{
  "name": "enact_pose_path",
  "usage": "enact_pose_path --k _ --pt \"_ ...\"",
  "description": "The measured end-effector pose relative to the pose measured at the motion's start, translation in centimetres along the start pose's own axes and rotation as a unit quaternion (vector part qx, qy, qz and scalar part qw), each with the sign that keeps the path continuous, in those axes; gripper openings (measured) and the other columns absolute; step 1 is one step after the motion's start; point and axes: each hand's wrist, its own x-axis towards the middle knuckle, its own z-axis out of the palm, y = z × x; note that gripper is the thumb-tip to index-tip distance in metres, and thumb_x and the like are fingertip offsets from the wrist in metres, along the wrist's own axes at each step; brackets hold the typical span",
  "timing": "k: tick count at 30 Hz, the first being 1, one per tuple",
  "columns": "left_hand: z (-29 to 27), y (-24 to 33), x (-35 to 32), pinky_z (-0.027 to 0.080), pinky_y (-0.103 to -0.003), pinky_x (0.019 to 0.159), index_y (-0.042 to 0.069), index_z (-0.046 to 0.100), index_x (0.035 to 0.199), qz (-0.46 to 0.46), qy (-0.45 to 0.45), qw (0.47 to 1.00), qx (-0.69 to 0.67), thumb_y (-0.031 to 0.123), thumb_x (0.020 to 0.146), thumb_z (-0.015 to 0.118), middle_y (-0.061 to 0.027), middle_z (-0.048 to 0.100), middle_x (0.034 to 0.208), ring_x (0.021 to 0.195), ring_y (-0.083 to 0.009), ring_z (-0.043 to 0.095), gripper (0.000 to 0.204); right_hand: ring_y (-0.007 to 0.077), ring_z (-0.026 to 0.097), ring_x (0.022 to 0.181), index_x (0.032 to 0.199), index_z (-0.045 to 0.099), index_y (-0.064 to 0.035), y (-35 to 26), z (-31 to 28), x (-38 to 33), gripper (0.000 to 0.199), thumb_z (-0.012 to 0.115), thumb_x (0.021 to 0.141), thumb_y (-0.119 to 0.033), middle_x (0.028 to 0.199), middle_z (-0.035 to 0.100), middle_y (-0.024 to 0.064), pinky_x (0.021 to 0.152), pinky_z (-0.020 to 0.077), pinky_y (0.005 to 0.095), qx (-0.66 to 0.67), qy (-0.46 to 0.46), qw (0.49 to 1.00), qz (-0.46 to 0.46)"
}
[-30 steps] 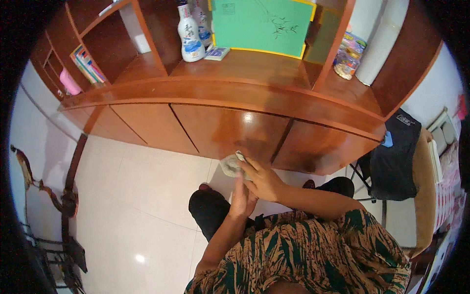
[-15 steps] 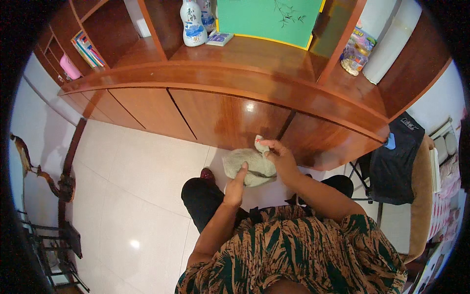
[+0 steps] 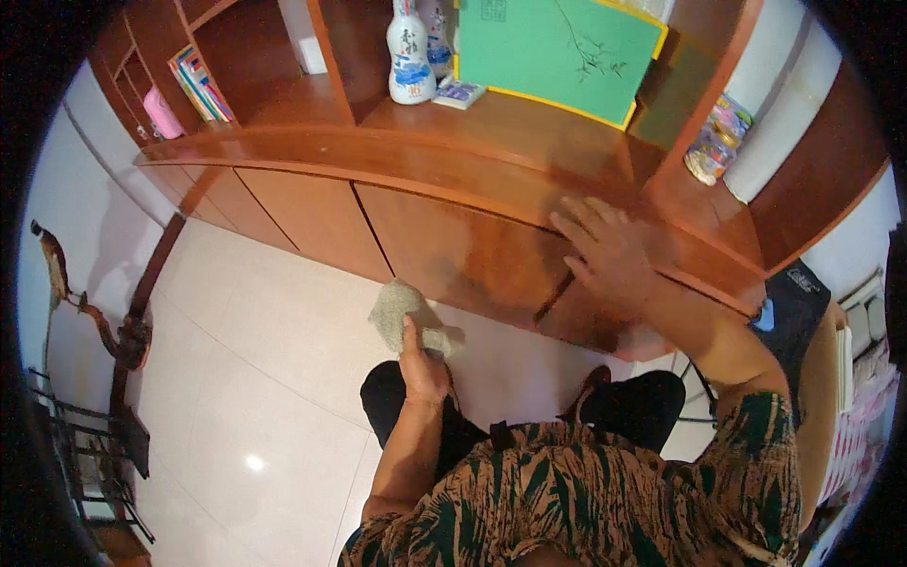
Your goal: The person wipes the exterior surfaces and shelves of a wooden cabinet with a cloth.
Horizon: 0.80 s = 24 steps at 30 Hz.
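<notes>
A greyish-green cloth (image 3: 395,308), bunched up, hangs from my left hand (image 3: 423,371). The thumb lies on top of it and the fingers underneath are mostly hidden. Below the cloth is the pale floor, close to the base of the brown wooden cabinet (image 3: 453,250). My right hand (image 3: 609,253) is over the cabinet's front edge with its fingers spread and nothing in them. It is slightly blurred, and I cannot tell whether it touches the wood.
Shelves above the ledge bear a white-and-blue bottle (image 3: 411,61), a small box (image 3: 459,93), a green board with yellow edging (image 3: 557,52) and a clear jar (image 3: 710,159). A bag-like black item (image 3: 798,293) hangs at the right. Dark metal racks (image 3: 99,454) stand at the left.
My right hand has let go of the cloth's corner and moved up and right to the cabinet edge, fingers spreading. My left hand has carried the cloth to the left.
</notes>
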Motion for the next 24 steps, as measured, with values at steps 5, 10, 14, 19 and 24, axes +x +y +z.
enact_pose_path --k 5,10,14,19,24 --pt "3.5 0.4 3.9 0.043 -0.036 0.092 0.005 0.047 0.129 0.103 -0.003 0.995 0.010 0.052 0.095 0.049 -0.0070 0.055 0.115 0.103 -0.0202 0.053 0.058 0.0371 0.028 0.138 0.146 0.034 -0.0164 6.3 -0.9 1.7 0.081 0.070 0.077 -0.040 0.153 0.024 0.0169 0.106 0.0306 0.0518 -0.078 -0.104 0.989 -0.069" --pt "11.0 0.8 8.4 0.036 -0.039 0.102 0.000 0.043 0.134 0.149 -0.007 0.989 0.001 0.059 0.094 0.045 -0.0141 0.051 0.126 0.116 -0.0265 0.049 0.071 0.0375 0.022 0.140 0.147 0.032 -0.0183 7.6 0.7 1.4 0.083 0.068 0.078 -0.047 0.155 0.018 0.0160 0.106 0.0259 0.0556 -0.035 -0.121 0.991 -0.045" --pt "13.0 0.3 14.6 0.033 -0.035 0.104 -0.004 0.038 0.138 0.203 0.090 0.965 0.140 0.061 0.095 0.039 -0.0161 0.046 0.134 0.122 -0.0273 0.043 0.078 0.0381 0.021 0.140 0.147 0.031 -0.0196 6.9 -0.3 2.1 0.083 0.067 0.078 -0.049 0.155 0.017 0.0158 0.107 0.0234 0.0551 -0.018 -0.127 0.991 -0.047" --pt "13.1 -2.3 18.1 0.030 -0.034 0.106 -0.010 0.037 0.137 0.304 0.093 0.945 0.077 0.061 0.096 0.038 -0.0202 0.040 0.141 0.126 -0.0286 0.040 0.082 0.0373 0.022 0.141 0.145 0.036 -0.0197 7.5 -0.1 2.3 0.080 0.068 0.078 -0.048 0.155 0.019 0.0155 0.108 0.0206 0.0538 0.015 -0.149 0.989 -0.019" --pt "11.0 -1.5 19.5 0.038 -0.035 0.100 -0.003 0.042 0.134 0.214 0.175 0.960 0.045 0.055 0.098 0.037 -0.0150 0.048 0.132 0.116 -0.0256 0.047 0.068 0.0375 0.021 0.141 0.144 0.040 -0.0194 8.4 0.6 2.0 0.083 0.072 0.073 -0.047 0.155 0.021 0.0156 0.106 0.0209 0.0544 0.029 -0.147 0.989 -0.013"
